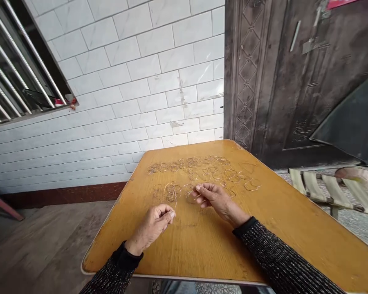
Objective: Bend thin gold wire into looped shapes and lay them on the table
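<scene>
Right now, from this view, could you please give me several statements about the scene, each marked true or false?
1. Wire loops lie on the wooden table. True.
2. The wall beyond the table is bare red brick. False: the wall has pale tiles.
3. The left hand pinches a thin wire. True.
4. A dark door stands right of the tiles. True.
5. Both sleeves are plain white. False: the sleeves are dark with pale flecks.

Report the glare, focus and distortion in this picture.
Head view: soft glare on the tiled wall; wide-angle stretch towards the edges, the table splaying at lower right; left hand and right hand fairly sharp, but wire loops too fine to separate where bunched.
</scene>
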Motion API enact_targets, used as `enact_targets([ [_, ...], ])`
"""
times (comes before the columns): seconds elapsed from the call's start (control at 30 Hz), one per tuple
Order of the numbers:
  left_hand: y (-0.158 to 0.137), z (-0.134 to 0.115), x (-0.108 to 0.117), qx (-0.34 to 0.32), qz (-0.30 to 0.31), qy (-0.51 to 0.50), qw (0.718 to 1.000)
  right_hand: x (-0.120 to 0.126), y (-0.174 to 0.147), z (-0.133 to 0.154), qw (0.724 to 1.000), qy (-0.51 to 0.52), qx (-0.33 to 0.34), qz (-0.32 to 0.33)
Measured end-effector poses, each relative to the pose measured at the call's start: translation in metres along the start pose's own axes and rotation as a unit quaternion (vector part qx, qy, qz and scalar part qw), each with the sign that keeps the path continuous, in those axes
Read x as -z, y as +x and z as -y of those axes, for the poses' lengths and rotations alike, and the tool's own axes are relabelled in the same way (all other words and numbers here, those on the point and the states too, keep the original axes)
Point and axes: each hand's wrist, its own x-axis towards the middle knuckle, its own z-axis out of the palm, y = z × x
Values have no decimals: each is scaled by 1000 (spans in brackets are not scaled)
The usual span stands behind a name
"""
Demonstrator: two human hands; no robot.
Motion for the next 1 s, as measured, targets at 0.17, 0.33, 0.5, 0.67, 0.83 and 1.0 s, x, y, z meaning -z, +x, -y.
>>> enact_targets([
  [0.17, -9, 21, 52, 17, -60, 167, 984, 4, 1, -4, 1000, -14, -7, 3],
  [0.33, 2, 39, 85, 20, -120, 354, 928, 5, -1, -4, 999, -31, -23, 5],
  [0.5, 7, 48, 91, 28, -171, 425, 888, 6, -2, -5, 999, -44, -27, 10],
  [0.67, 1, 38, 102, 50, -225, 490, 841, 4, -3, -5, 998, -47, -47, 16],
  [0.83, 3, 37, 105, 91, -229, 571, 783, 2, -4, -2, 997, -45, -56, 12],
  [1.0, 9, 48, 89, 110, -164, 606, 770, 2, -4, -3, 997, -52, -53, 17],
])
